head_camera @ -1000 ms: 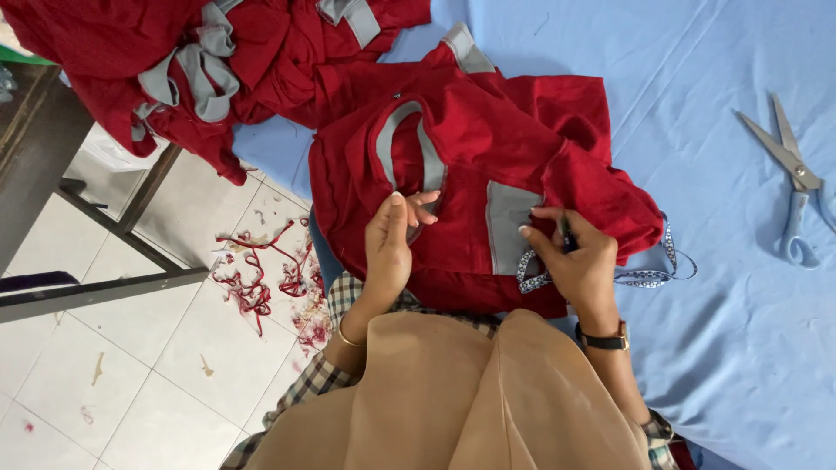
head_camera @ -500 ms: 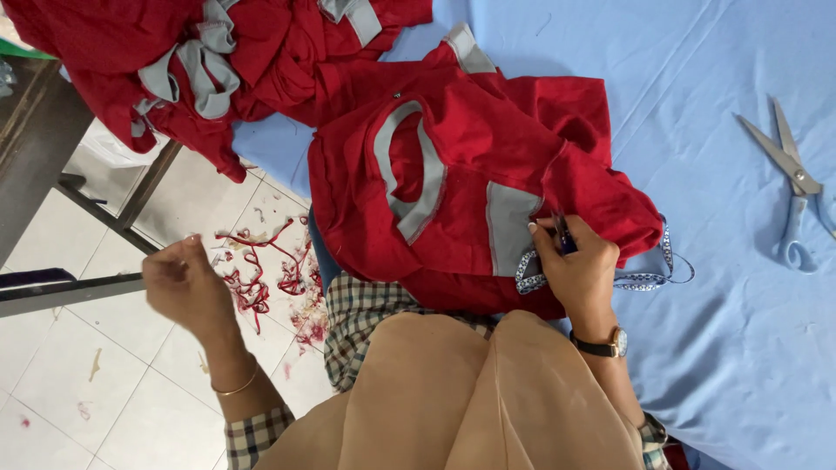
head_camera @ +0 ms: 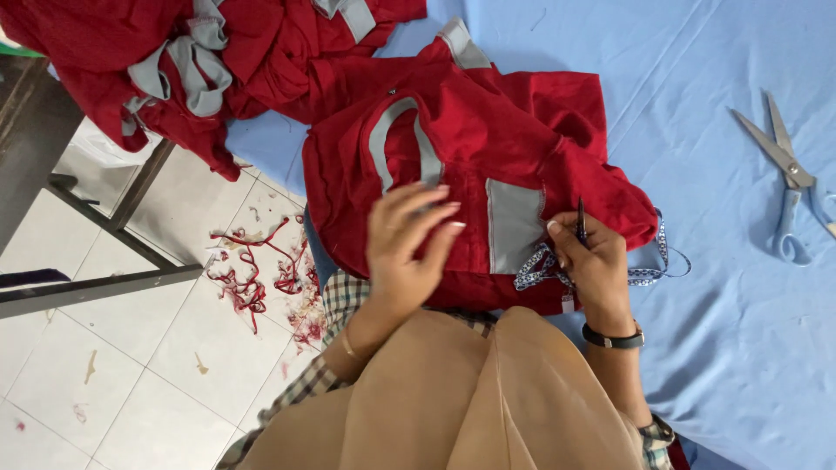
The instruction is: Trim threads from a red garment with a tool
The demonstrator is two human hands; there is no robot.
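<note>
A red garment [head_camera: 488, 130] with grey trim and a grey patch [head_camera: 514, 228] lies on the blue cloth-covered table [head_camera: 714, 331] in front of me. My left hand [head_camera: 405, 239] hovers over its lower front, fingers spread, holding nothing. My right hand [head_camera: 592, 261] rests at the garment's lower right edge, pinching a small dark tool [head_camera: 581, 219] that looks like a thread cutter. A blue patterned ribbon [head_camera: 649, 277] lies under that hand. A black watch is on my right wrist.
Scissors [head_camera: 788, 174] with blue handles lie on the blue cloth at right. A pile of red and grey garments [head_camera: 157, 61] sits at the top left. Red fabric scraps [head_camera: 252, 274] litter the tiled floor beside a metal table frame [head_camera: 104, 283].
My left hand left the garment, swung out over the floor scraps on the left, and has now come back over the garment. My right hand stayed put.
</note>
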